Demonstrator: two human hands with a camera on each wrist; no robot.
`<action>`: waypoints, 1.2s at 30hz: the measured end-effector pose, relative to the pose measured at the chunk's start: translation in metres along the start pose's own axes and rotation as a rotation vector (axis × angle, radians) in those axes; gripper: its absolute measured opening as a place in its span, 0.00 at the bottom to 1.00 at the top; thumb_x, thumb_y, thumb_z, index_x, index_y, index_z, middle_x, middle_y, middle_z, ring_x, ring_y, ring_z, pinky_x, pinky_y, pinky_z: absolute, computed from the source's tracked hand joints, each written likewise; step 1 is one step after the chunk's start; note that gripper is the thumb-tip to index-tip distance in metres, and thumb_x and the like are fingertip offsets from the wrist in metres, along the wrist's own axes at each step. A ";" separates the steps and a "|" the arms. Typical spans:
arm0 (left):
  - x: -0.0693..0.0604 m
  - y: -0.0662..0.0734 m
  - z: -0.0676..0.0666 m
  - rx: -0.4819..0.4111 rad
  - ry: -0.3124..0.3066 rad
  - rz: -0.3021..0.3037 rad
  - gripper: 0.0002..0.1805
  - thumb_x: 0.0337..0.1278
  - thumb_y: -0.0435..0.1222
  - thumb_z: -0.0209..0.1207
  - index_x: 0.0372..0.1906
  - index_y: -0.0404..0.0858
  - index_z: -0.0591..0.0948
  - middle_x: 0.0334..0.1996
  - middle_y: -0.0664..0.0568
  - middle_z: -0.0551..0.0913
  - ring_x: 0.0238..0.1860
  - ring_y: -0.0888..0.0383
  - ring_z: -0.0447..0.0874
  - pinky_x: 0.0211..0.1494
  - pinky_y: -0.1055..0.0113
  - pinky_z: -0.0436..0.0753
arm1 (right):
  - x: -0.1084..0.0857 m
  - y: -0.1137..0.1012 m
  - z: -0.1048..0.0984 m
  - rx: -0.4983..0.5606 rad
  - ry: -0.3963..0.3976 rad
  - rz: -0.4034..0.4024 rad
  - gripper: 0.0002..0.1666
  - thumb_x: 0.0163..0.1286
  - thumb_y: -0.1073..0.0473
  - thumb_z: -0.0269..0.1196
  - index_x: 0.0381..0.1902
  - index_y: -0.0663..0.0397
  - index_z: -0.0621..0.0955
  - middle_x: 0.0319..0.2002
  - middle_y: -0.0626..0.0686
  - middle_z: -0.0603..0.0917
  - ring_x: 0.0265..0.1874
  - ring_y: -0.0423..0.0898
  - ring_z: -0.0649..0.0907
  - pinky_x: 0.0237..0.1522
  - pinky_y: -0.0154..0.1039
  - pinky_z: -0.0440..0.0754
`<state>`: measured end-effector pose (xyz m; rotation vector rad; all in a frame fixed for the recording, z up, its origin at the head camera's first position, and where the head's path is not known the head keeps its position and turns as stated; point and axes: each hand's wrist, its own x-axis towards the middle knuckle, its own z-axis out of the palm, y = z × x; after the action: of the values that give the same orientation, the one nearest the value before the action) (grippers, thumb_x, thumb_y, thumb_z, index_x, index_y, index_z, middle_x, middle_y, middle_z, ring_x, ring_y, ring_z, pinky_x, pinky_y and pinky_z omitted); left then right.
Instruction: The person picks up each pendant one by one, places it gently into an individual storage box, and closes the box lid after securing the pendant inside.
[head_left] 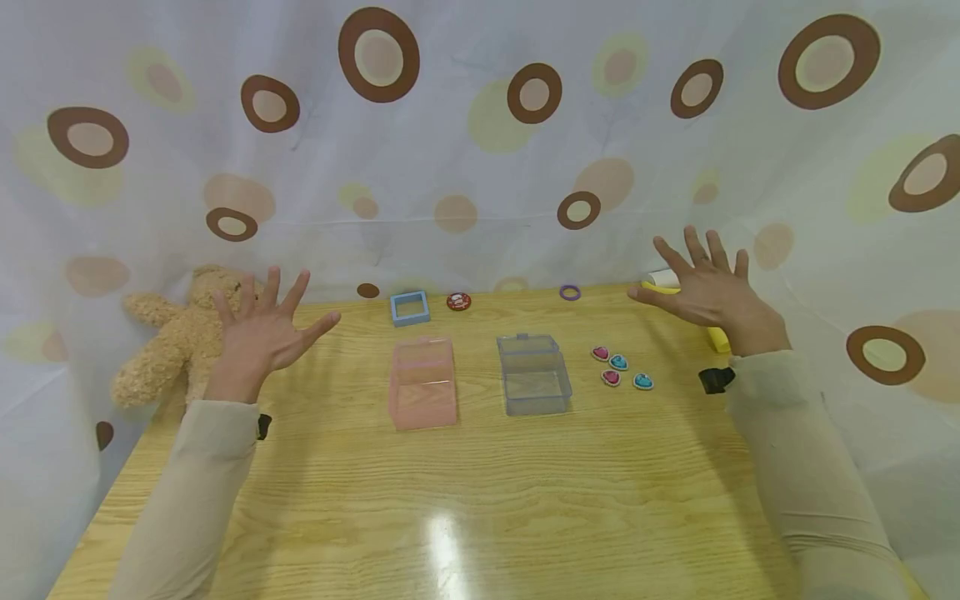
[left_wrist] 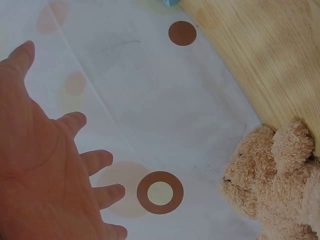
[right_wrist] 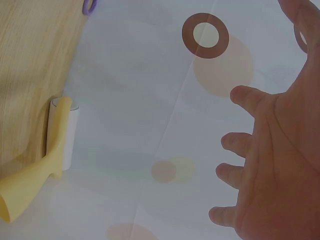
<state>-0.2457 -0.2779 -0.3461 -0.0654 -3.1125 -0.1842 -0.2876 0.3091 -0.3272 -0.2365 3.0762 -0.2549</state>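
Both hands are raised above the table with fingers spread, and neither holds a thing. The left hand (head_left: 262, 337) is in front of a fluffy teddy bear (head_left: 180, 342) at the far left; the left wrist view shows its palm (left_wrist: 40, 160) and the bear (left_wrist: 280, 180). Over the right back corner is the right hand (head_left: 712, 292), near a yellow-handled roller (right_wrist: 55, 145). Between the hands lie a pink clear box (head_left: 424, 404) and a greyish clear box (head_left: 536, 392), both with lids open. Several pink and blue heart gems (head_left: 611, 378) lie right of the boxes.
Along the table's back edge are a blue square frame (head_left: 410, 321), a round red piece (head_left: 458, 302) and a purple ring (head_left: 570, 292). A white curtain (head_left: 450, 150) with brown and green circles hangs behind the wooden table (head_left: 360, 508) and at both sides.
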 end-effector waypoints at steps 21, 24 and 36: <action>0.000 0.003 -0.004 -0.004 0.000 -0.002 0.52 0.59 0.77 0.34 0.81 0.56 0.39 0.81 0.37 0.32 0.77 0.29 0.21 0.68 0.24 0.22 | 0.003 0.006 0.002 -0.027 -0.008 -0.004 0.60 0.64 0.16 0.42 0.81 0.34 0.35 0.77 0.62 0.22 0.75 0.69 0.25 0.65 0.79 0.25; -0.001 0.003 -0.004 -0.009 0.005 -0.001 0.52 0.60 0.77 0.35 0.81 0.55 0.39 0.81 0.37 0.33 0.78 0.29 0.22 0.68 0.24 0.23 | 0.003 0.007 0.002 -0.020 -0.015 -0.005 0.59 0.64 0.16 0.42 0.81 0.34 0.35 0.77 0.62 0.22 0.75 0.69 0.25 0.65 0.79 0.26; -0.003 0.005 -0.001 -0.014 -0.044 0.002 0.52 0.61 0.76 0.32 0.81 0.54 0.38 0.80 0.36 0.33 0.77 0.28 0.22 0.66 0.19 0.33 | 0.002 0.006 0.004 -0.003 -0.028 -0.006 0.60 0.64 0.16 0.44 0.81 0.35 0.36 0.78 0.64 0.25 0.76 0.72 0.31 0.67 0.78 0.27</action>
<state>-0.2422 -0.2734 -0.3448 -0.0734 -3.1554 -0.2073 -0.2899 0.3142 -0.3319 -0.2467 3.0487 -0.2457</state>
